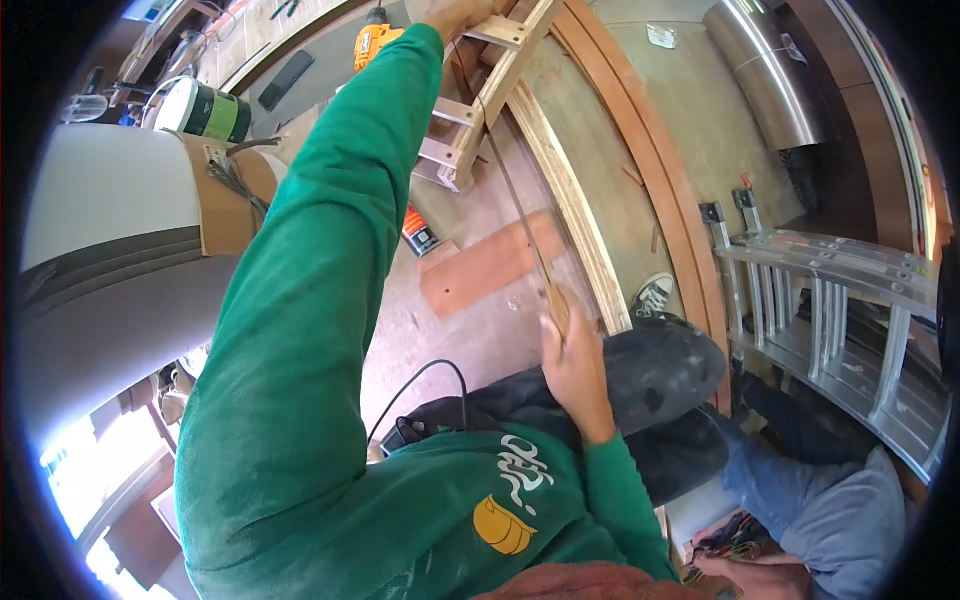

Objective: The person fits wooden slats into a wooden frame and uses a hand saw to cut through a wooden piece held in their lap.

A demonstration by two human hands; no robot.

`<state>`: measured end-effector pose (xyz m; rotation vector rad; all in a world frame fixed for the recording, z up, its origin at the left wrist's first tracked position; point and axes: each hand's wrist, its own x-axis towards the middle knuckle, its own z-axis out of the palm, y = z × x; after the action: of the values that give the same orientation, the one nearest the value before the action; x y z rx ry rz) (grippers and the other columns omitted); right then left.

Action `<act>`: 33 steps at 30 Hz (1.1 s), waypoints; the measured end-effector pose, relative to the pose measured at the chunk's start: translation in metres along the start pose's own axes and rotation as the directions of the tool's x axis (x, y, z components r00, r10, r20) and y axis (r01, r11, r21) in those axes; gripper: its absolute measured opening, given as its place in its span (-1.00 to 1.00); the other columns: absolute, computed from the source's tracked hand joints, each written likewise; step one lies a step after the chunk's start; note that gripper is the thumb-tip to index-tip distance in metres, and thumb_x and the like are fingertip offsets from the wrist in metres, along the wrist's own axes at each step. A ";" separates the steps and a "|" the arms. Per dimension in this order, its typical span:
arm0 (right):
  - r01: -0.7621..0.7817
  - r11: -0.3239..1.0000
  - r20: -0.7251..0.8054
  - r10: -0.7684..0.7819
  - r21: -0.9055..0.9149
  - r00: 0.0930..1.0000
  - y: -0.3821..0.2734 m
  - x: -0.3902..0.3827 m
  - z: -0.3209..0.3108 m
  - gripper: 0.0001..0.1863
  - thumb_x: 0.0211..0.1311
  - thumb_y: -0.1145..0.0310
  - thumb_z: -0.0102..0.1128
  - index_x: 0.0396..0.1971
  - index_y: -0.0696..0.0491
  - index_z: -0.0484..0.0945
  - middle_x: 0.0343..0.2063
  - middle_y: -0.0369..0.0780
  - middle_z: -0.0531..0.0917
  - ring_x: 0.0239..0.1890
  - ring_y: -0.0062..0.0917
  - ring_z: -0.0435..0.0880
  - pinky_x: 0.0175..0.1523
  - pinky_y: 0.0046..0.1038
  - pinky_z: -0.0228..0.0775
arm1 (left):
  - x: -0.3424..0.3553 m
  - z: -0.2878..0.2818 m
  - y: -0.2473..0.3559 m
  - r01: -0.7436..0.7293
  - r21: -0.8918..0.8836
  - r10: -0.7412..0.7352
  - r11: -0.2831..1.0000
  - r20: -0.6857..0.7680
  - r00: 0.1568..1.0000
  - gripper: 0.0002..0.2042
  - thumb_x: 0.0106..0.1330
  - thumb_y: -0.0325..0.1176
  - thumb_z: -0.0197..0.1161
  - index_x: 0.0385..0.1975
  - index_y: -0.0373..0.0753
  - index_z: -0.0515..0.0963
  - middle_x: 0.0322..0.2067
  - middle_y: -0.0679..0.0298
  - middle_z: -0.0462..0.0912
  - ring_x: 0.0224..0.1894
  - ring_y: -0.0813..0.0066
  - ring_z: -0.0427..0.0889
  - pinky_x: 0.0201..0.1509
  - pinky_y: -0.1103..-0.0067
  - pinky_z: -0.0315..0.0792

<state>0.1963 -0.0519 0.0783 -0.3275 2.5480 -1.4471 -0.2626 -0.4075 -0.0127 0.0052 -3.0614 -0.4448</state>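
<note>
My left hand, partly cut off by the top edge, reaches to a ladder-like wooden frame and appears closed on it. This frame has pale plywood sides and short slats. In my right hand is the wooden handle of a long, thin file. Its narrow dark shaft runs up toward the frame, where its tip meets or passes the wood; the exact contact is unclear. Below lies a flat reddish-brown board, with a small dark can with an orange-red label beside it.
A yellow drill, a dark phone-like slab and a green-and-white tub stand at upper left. A plywood strip and a long brown board run along the right. Beyond are an aluminium ladder and a co-worker's hand.
</note>
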 end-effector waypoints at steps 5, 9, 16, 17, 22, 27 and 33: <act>0.020 1.000 -0.002 -0.020 -0.018 1.000 -0.003 0.096 0.034 -0.54 0.55 0.31 0.12 0.34 0.12 0.38 0.06 0.26 0.61 0.05 0.22 0.61 0.10 0.04 0.47 | 0.013 0.006 -0.016 -0.139 0.234 0.136 0.962 0.026 0.990 -0.59 0.31 0.06 0.27 -0.17 -0.15 0.81 -0.10 -0.01 0.81 -0.01 -0.02 0.78 0.06 0.20 0.62; -0.076 0.997 -0.017 0.076 -0.002 0.997 0.010 0.047 0.020 -0.54 0.55 0.31 0.12 0.35 0.10 0.37 0.05 0.26 0.62 0.05 0.23 0.61 0.10 0.03 0.48 | 0.001 0.002 0.029 0.031 -0.106 -0.023 0.994 0.076 0.997 -0.54 0.30 0.16 0.29 -0.15 -0.11 0.82 -0.06 0.02 0.81 0.01 0.05 0.79 0.10 0.23 0.63; -0.106 0.994 0.124 0.103 0.019 0.987 0.000 -0.022 -0.011 -0.49 0.52 0.30 0.17 0.37 0.11 0.35 -0.09 0.23 0.70 -0.02 0.24 0.67 0.01 0.06 0.53 | 0.026 -0.006 -0.048 0.182 0.066 -0.188 0.981 0.104 0.977 -0.42 0.23 0.18 0.29 0.03 -0.17 0.77 0.11 -0.01 0.74 0.20 0.00 0.70 0.26 0.30 0.55; -0.118 0.993 0.109 0.116 0.012 0.987 0.005 -0.021 -0.009 -0.49 0.51 0.30 0.17 0.37 0.11 0.35 -0.09 0.23 0.70 -0.02 0.24 0.67 0.00 0.05 0.54 | 0.027 0.000 -0.032 0.136 0.046 -0.143 0.990 0.199 0.970 -0.40 0.21 0.18 0.30 0.02 -0.21 0.76 0.13 -0.02 0.73 0.20 0.00 0.70 0.28 0.31 0.54; -0.195 0.981 0.062 0.196 -0.019 0.979 -0.034 -0.039 -0.038 -0.52 0.49 0.32 0.20 0.32 0.13 0.40 -0.11 0.23 0.70 -0.02 0.22 0.68 0.02 0.01 0.55 | 0.014 -0.014 0.007 0.158 0.082 -0.173 0.984 0.234 0.957 -0.42 0.21 0.15 0.32 0.06 -0.17 0.75 0.14 -0.03 0.73 0.23 -0.01 0.68 0.28 0.32 0.55; -0.165 0.982 0.022 0.168 -0.091 0.986 -0.074 -0.117 -0.096 -0.60 0.46 0.36 0.22 0.21 0.18 0.56 -0.16 0.11 0.76 -0.08 0.00 0.80 0.06 -0.22 0.61 | 0.016 -0.021 0.007 0.041 0.115 -0.068 0.993 0.248 0.966 -0.47 0.23 0.14 0.29 0.06 -0.07 0.76 0.15 0.00 0.73 0.25 0.03 0.67 0.30 0.33 0.52; -0.352 0.930 0.037 0.350 0.105 0.936 -0.079 -0.203 -0.181 -0.55 0.27 0.38 0.40 0.14 0.19 0.64 -0.21 -0.14 0.82 -0.20 -0.60 0.75 -0.03 -0.50 0.54 | 0.032 -0.023 -0.048 0.122 0.137 -0.141 0.983 0.135 0.981 -0.47 0.22 0.16 0.28 0.03 -0.07 0.77 0.15 0.03 0.73 0.23 0.06 0.68 0.29 0.33 0.53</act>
<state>0.3489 0.1149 0.2500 0.1288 2.3457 -1.4264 -0.2935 -0.4599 -0.0032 0.1900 -3.2403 -0.2636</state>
